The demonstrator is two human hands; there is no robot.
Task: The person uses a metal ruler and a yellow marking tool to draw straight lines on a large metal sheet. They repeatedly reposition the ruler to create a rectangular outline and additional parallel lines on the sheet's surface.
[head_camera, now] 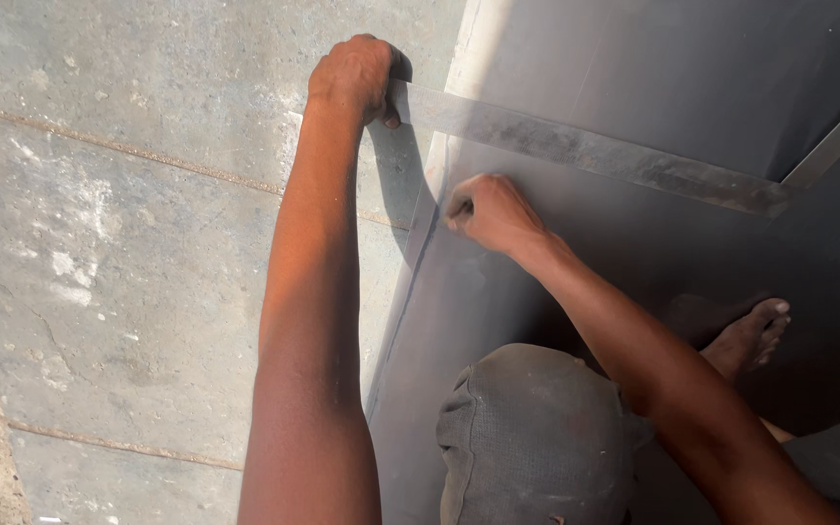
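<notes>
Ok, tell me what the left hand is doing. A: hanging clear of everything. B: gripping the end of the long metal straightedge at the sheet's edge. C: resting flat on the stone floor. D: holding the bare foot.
B: the left hand is closed over the end of the metal straightedge that lies across the dark sheet, while the right hand is pinched at the sheet just below it.

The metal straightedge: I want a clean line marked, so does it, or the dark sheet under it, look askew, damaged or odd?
Nothing stands out. The left hand pins the straightedge flat across the dark sheet, and the right hand rests fisted just below it. The straightedge is scuffed and dusty, but not bent. The sheet lies flat.
</notes>
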